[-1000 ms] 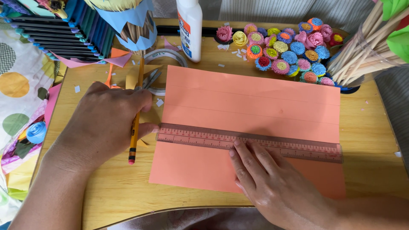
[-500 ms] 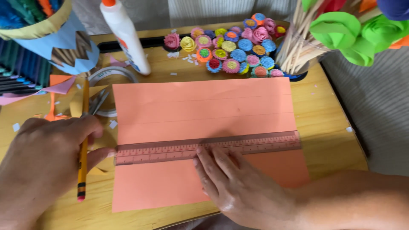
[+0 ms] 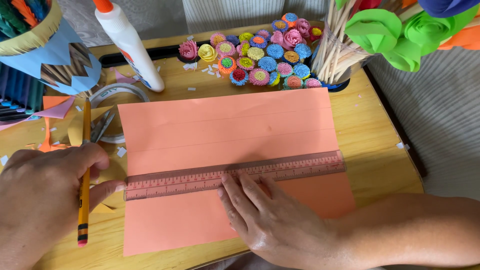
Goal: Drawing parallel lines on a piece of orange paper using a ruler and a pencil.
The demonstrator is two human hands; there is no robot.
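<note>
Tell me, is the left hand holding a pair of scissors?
No, the left hand grips a yellow pencil beside the ruler.

Matt paper sheet (image 3: 225, 130), prob. plastic ruler (image 3: 200, 179)

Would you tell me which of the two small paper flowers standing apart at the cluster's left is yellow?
The right one, the yellow rose; its left neighbour is pink.

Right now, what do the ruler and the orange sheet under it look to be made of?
The ruler looks like clear tinted plastic: the orange shows through it. The orange sheet seems matte craft paper, flat with faint fold lines. The right hand presses the ruler down.
</note>
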